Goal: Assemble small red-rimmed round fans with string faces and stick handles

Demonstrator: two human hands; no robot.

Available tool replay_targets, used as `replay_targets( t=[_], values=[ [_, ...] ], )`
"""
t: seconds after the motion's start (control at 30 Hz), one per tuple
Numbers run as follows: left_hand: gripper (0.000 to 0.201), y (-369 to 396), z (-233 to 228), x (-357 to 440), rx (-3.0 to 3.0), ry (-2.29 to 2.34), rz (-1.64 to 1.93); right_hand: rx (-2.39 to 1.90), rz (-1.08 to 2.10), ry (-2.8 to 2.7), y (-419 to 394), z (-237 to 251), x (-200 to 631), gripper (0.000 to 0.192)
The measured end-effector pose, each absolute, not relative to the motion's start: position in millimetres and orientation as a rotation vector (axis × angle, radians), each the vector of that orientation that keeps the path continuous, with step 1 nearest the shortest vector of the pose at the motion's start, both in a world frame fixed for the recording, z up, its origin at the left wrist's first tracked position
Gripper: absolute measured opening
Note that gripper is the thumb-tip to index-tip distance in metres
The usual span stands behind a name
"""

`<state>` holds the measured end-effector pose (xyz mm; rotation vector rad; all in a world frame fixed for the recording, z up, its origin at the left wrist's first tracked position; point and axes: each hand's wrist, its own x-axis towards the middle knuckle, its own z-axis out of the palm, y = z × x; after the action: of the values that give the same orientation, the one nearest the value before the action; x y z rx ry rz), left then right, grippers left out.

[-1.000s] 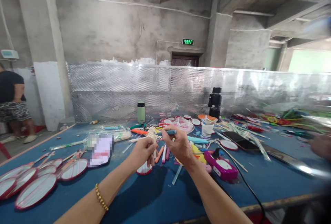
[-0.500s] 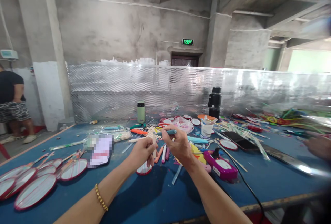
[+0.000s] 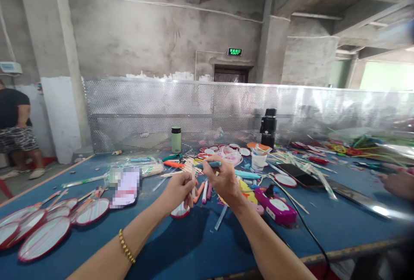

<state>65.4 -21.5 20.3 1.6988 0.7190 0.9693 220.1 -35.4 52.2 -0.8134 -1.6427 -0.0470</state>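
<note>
My left hand (image 3: 176,191) is closed, its thumb and fingers pinching a thin flat wooden stick (image 3: 193,171) held nearly upright. Just below those fingers shows a small white disc with a red rim (image 3: 180,212); whether it joins the stick is hidden. My right hand (image 3: 223,180) grips a teal pen-like tool (image 3: 211,165), its tip pointing left at the stick. Several pink and orange markers (image 3: 205,192) lie on the table between my hands. A clear stick (image 3: 221,217) lies near my right wrist.
On the blue table (image 3: 155,245), red-rimmed discs on sticks (image 3: 45,239) lie at left beside a phone (image 3: 127,188). A purple power strip (image 3: 276,206) with a black cable sits right. Behind stand a green bottle (image 3: 176,140), white cup (image 3: 258,160) and black flask (image 3: 268,129). Another person's hand (image 3: 399,184) is far right.
Almost nothing differs. Both my hands keep the same place and hold, and the other person's hand at far right has shifted slightly.
</note>
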Motion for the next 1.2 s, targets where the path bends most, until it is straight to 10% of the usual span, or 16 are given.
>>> replay_targets(
  t=[1.2],
  values=[
    [0.028, -20.8, 20.7, 66.1, 1.7, 0.722, 0.98, -0.824, -0.054, -1.662, -34.6, 51.7, 220.8, 0.018]
  ],
)
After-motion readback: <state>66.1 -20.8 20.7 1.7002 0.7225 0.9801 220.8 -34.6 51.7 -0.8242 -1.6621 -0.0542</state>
